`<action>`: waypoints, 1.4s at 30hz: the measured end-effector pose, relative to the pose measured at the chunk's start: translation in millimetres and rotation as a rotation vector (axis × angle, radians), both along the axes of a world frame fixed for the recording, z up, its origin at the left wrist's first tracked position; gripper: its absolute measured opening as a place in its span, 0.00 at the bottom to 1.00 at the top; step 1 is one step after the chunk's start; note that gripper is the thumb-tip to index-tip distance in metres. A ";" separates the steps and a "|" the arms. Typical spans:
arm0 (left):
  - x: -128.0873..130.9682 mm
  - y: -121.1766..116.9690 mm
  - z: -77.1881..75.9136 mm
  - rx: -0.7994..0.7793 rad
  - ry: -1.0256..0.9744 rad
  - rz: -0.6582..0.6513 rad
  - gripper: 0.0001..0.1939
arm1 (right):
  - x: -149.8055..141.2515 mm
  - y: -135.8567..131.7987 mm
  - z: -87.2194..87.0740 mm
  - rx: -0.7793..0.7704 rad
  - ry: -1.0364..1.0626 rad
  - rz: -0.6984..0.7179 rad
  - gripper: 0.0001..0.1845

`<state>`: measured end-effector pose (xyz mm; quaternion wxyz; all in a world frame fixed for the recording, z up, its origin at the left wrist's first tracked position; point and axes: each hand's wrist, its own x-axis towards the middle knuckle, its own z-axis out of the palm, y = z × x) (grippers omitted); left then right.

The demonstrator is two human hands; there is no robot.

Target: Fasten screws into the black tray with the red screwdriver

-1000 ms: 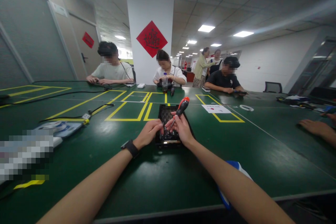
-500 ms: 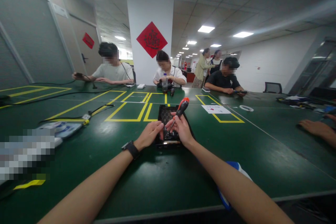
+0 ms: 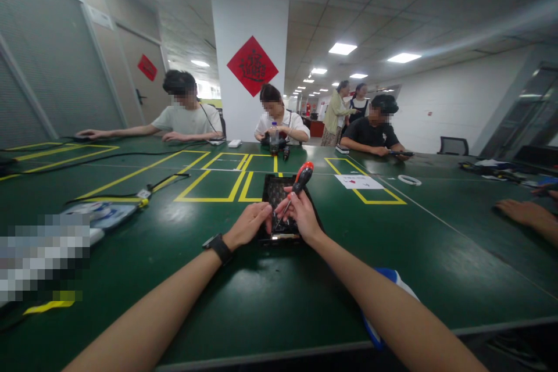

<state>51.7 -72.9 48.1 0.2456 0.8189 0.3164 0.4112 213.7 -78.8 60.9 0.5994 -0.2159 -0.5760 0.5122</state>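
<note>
A screwdriver (image 3: 302, 176) with a red and black handle slants over a black tray-like case (image 3: 276, 189) on the green table. My right hand (image 3: 304, 218) is closed round the lower handle, and the thin shaft points down and left into the case. Across the left side of the case lies my left hand (image 3: 253, 222), its fingers bent and together near the shaft's tip. Whatever those fingers pinch is hidden. Dark parts fill the case, too small to make out, and a bright strip shows along its near edge.
A white paper (image 3: 358, 181) and a tape roll (image 3: 409, 180) lie to the right, bagged items (image 3: 104, 215) and cables to the left. A blue and white item (image 3: 387, 279) sits under my right forearm. A bottle (image 3: 274, 138) stands opposite, among seated people. Another person's hand (image 3: 517, 211) rests far right.
My hands and the screwdriver stay almost in place. Across the table, the person on the left has stretched an arm out and lowered that hand to the tabletop.
</note>
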 end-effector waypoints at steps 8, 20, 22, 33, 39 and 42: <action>-0.2 -1.2 7.4 0.040 0.010 0.069 0.24 | 1.0 -0.7 0.2 0.012 0.014 -0.054 0.14; 7.2 -0.4 -1.4 -0.111 0.020 -0.038 0.15 | 0.7 1.1 -1.1 0.010 0.017 -0.033 0.16; 6.4 -0.6 0.3 -0.060 0.047 -0.049 0.15 | 0.8 2.1 -1.7 0.008 0.014 -0.023 0.15; 8.7 -0.7 -0.6 -0.065 0.051 0.012 0.13 | 1.0 0.9 -1.2 0.012 -0.003 0.027 0.15; 7.8 1.4 0.0 -0.024 0.079 -0.033 0.12 | 0.7 1.1 -1.2 0.003 0.015 0.013 0.13; 8.1 1.9 -1.2 0.009 0.078 0.043 0.12 | 0.0 1.6 -2.0 0.016 0.014 0.014 0.13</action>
